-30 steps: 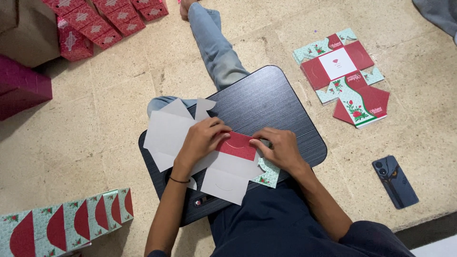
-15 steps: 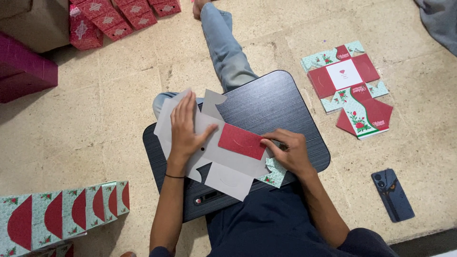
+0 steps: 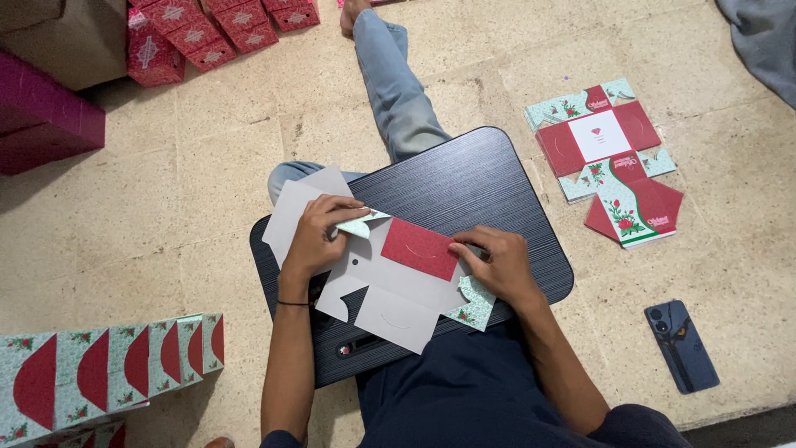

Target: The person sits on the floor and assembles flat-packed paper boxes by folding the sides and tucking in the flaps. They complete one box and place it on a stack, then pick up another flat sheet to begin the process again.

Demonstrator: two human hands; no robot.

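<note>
Item: one flat cardboard box blank (image 3: 390, 282), grey on its upturned side, lying on the black lap board (image 3: 481, 191) that rests across my legs. A red panel (image 3: 419, 248) is folded over onto the middle of the blank, and small mint flaps with a flower print show at its upper left and lower right corners. My left hand (image 3: 313, 239) lies palm down on the left part of the blank, its fingers curled over the upper left mint flap and pinching it down. My right hand (image 3: 502, 264) presses flat on the right edge of the red panel, fingertips on the fold, gripping nothing. To my right on the stone floor (image 3: 166, 207): a stack of unfolded printed blanks (image 3: 609, 158), red, white and mint, and nearer me a dark phone (image 3: 681, 346) lying flat. At my lower left: a row of folded mint and red boxes (image 3: 108, 369) standing side by side. At the top left: more red boxes (image 3: 215, 29), and a magenta box (image 3: 46, 124) beside them.
</note>
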